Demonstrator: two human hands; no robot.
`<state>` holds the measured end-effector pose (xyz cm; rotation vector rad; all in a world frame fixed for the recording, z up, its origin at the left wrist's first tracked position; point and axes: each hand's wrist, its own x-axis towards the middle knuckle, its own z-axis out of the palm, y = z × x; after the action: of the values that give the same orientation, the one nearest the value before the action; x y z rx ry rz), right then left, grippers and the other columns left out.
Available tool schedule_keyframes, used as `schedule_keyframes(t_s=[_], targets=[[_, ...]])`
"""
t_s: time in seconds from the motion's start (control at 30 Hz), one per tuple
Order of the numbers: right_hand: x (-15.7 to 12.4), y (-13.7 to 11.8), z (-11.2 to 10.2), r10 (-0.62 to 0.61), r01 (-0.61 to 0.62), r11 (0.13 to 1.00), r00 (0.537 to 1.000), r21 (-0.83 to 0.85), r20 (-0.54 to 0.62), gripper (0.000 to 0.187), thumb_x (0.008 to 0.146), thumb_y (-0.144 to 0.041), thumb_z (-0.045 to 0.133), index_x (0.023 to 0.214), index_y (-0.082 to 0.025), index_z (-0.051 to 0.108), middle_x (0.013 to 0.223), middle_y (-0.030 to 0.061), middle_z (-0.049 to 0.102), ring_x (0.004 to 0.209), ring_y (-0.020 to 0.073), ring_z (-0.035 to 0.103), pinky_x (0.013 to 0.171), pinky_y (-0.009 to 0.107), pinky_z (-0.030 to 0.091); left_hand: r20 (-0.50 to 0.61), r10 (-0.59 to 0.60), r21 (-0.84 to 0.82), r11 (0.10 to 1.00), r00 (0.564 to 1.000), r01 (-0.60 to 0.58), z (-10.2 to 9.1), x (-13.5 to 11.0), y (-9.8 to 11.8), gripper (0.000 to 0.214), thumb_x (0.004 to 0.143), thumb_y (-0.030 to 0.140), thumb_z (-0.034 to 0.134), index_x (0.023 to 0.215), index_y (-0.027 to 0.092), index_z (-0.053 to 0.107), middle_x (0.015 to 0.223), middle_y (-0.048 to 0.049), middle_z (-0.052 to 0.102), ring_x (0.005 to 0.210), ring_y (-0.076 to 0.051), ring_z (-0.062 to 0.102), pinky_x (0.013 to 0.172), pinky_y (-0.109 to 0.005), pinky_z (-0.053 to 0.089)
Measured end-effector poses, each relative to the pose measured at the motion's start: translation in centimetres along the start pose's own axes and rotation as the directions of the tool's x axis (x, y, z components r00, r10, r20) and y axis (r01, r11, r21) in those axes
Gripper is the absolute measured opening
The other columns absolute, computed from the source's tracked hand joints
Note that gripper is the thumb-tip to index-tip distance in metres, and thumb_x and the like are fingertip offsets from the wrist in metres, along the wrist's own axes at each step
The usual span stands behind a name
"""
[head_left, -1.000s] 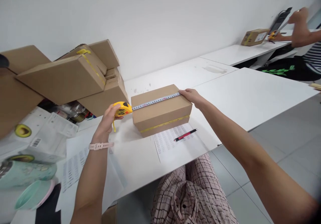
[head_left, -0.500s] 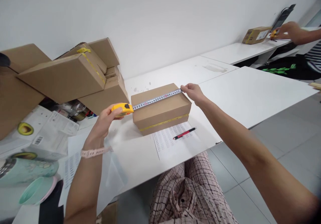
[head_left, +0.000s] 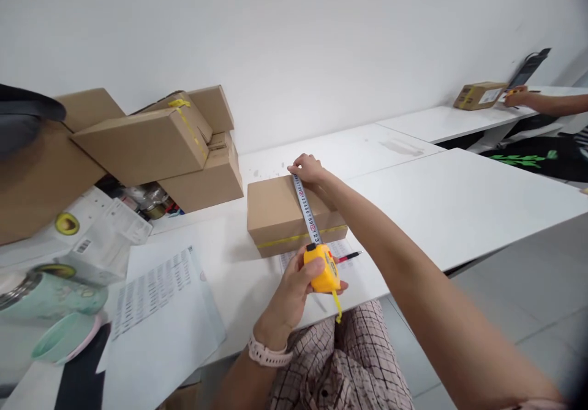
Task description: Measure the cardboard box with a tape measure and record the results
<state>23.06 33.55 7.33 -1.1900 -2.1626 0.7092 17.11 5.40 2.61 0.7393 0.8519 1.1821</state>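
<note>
A brown cardboard box [head_left: 275, 211] with a yellow tape stripe lies on the white table [head_left: 441, 195] in front of me. My left hand [head_left: 296, 287] is closed round a yellow tape measure case [head_left: 324, 269] at the box's near side. The white tape blade [head_left: 307, 209] runs from the case across the box top to its far edge. There my right hand [head_left: 307, 168] pinches the blade's end against the box.
A stack of cardboard boxes [head_left: 151, 143] fills the back left. Printed sheets [head_left: 156, 287], white cartons and mint-green cups [head_left: 59, 299] lie at the left. A red pen [head_left: 350, 255] rests on a sheet beside the box. Another person's hand [head_left: 517, 97] works near a box [head_left: 480, 94] at the far right.
The tape ran along the box's length; now it runs across its width. My left hand brought the case to the near side, and my right hand moved the tape end to the far edge.
</note>
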Motion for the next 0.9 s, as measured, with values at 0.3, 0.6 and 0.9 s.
schedule_keyframes(t_s=[0.3, 0.6, 0.9], targets=[[-0.2, 1.2, 0.4, 0.109, -0.105, 0.991, 0.993, -0.079, 0.05, 0.022, 0.09, -0.038, 0.056, 0.083, -0.024, 0.071, 0.09, 0.0057, 0.074, 0.084, 0.0241, 0.064, 0.085, 0.038, 0.045, -0.04, -0.04, -0.035, 0.999, 0.998, 0.038, 0.7, 0.8, 0.5, 0.063, 0.068, 0.06, 0.084, 0.109, 0.018, 0.061, 0.106, -0.0094, 0.069, 0.071, -0.026, 0.075, 0.074, -0.047, 0.063], [0.1, 1.2, -0.5, 0.056, -0.056, 0.989, 0.998, 0.134, 0.001, 0.029, 0.092, -0.045, 0.058, 0.089, -0.019, 0.071, 0.101, 0.0087, 0.073, 0.095, 0.0244, 0.062, 0.089, 0.036, 0.046, -0.04, -0.045, 0.04, 0.998, 0.998, 0.047, 0.1, 0.1, 1.6, 0.059, 0.072, 0.06, 0.077, 0.112, 0.019, 0.061, 0.115, -0.0126, 0.067, 0.072, -0.026, 0.075, 0.061, -0.039, 0.061], [-13.0, 6.9, -5.2, 0.269, -0.217, 0.957, 0.914, 0.194, -0.304, 0.07, 0.098, -0.073, 0.025, 0.129, -0.023, 0.063, 0.08, 0.0064, 0.068, 0.083, 0.0249, 0.062, 0.086, 0.039, 0.045, -0.37, 0.46, 0.491, 0.834, 0.807, -0.25, -7.6, -3.8, 1.9, 0.063, 0.073, 0.044, 0.081, 0.128, 0.032, 0.051, 0.134, -0.0061, 0.059, 0.099, -0.029, 0.072, 0.086, -0.045, 0.062]])
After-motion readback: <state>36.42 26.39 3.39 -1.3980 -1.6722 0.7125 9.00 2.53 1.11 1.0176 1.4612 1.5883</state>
